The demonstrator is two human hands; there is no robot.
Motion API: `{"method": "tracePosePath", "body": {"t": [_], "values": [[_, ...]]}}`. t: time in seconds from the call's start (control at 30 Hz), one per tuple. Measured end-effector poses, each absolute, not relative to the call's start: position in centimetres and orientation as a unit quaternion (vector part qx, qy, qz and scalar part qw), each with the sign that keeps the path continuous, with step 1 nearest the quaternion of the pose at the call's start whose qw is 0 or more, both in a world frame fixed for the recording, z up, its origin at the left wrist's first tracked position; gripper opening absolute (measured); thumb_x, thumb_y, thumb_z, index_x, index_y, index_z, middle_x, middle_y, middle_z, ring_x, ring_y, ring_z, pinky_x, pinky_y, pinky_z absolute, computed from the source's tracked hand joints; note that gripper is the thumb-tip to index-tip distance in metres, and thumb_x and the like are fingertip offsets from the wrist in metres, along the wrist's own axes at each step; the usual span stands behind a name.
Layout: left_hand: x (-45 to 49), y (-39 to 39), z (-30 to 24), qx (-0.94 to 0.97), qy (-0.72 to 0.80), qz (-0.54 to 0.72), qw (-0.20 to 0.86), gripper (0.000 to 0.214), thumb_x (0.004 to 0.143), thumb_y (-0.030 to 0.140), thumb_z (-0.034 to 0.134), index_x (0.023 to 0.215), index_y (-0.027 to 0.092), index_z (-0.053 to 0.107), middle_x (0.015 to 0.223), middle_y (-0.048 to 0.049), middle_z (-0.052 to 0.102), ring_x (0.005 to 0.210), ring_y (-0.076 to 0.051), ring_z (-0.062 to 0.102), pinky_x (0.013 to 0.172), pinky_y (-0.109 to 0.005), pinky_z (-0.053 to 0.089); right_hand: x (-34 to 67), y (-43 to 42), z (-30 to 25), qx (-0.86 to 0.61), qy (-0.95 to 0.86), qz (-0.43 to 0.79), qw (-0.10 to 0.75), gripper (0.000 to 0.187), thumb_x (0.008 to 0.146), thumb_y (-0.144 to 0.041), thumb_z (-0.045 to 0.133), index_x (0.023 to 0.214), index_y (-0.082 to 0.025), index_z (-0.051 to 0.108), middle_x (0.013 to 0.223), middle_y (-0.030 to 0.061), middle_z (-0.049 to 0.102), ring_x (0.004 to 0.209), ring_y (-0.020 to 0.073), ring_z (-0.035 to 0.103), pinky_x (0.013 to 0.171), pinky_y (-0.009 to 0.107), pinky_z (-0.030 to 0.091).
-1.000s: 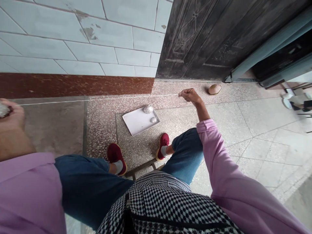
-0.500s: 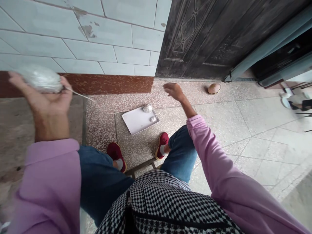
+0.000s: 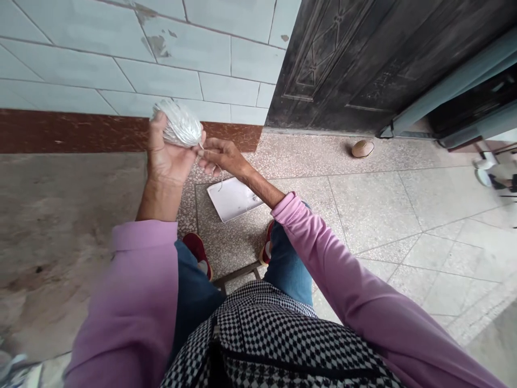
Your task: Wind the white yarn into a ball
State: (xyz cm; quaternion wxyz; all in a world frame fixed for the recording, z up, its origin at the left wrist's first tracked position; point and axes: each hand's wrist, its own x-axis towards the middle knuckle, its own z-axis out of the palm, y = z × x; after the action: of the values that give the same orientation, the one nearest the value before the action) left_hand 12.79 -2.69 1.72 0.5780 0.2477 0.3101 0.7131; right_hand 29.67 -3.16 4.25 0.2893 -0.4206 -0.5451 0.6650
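Observation:
My left hand (image 3: 163,156) is raised in front of me, fingers wrapped round a ball of white thread (image 3: 177,125). My right hand (image 3: 220,156) is right beside it, fingertips pinched on the thread end (image 3: 201,146) that comes off the ball. Both hands hover above a white tray (image 3: 232,198) lying on the floor; my right forearm hides part of the tray. My pink sleeves, blue trousers and red shoes (image 3: 198,250) show below.
A tiled wall with a red-brown skirting (image 3: 72,131) runs along the left. A dark door (image 3: 363,59) stands ahead, with a small brown round object (image 3: 362,149) on the floor before it. A checkered bag (image 3: 266,339) lies on my lap.
My left hand swung in from the far left with the thread ball. My right hand let the taut thread go, came back left and now pinches the thread at the ball.

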Motion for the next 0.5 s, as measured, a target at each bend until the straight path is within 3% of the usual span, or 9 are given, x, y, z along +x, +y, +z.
{"method": "tracePosePath", "body": {"t": [0.1,0.17,0.3,0.5], "values": [[11.9,-3.0,1.4,0.241,0.308,0.707,0.589,0.076,0.081,0.059,0.110,0.141,0.028,0.074,0.170,-0.0101,0.078,0.166,-0.038,0.064,0.139,-0.057,0.067,30.2,-2.5,3.4,-0.431,-0.578,0.620,0.309,0.041,0.138,-0.048,0.091,0.112,-0.020,0.076,0.080,-0.0050,0.068,0.066,0.0140,0.054,0.058,0.020,0.044],[11.5,-3.1,1.3,0.240,0.312,0.708,0.586,0.081,0.075,0.057,0.113,0.139,0.028,0.074,0.173,-0.0112,0.078,0.172,-0.040,0.061,0.140,-0.059,0.067,30.7,-2.0,3.0,-0.424,-0.610,0.589,0.318,0.047,0.144,-0.050,0.080,0.108,-0.019,0.075,0.074,-0.0076,0.056,0.067,0.0143,0.045,0.062,0.022,0.039],[11.4,-3.1,0.9,0.248,0.332,0.712,0.567,0.093,0.068,0.068,0.118,0.139,0.028,0.073,0.173,-0.0113,0.077,0.173,-0.040,0.059,0.143,-0.060,0.063,31.4,-2.0,2.9,-0.387,-0.697,0.535,0.280,0.054,0.146,-0.050,0.074,0.104,-0.017,0.075,0.076,-0.0067,0.054,0.075,0.0165,0.050,0.075,0.028,0.042],[12.1,-2.4,-0.6,0.263,0.377,0.707,0.538,0.094,0.073,0.081,0.114,0.136,0.028,0.070,0.160,-0.0119,0.079,0.158,-0.040,0.065,0.137,-0.065,0.066,31.9,-3.9,3.6,-0.345,-0.804,0.432,0.218,0.042,0.142,-0.022,0.075,0.100,-0.018,0.077,0.093,0.0007,0.072,0.095,0.0227,0.067,0.093,0.032,0.049]]}}
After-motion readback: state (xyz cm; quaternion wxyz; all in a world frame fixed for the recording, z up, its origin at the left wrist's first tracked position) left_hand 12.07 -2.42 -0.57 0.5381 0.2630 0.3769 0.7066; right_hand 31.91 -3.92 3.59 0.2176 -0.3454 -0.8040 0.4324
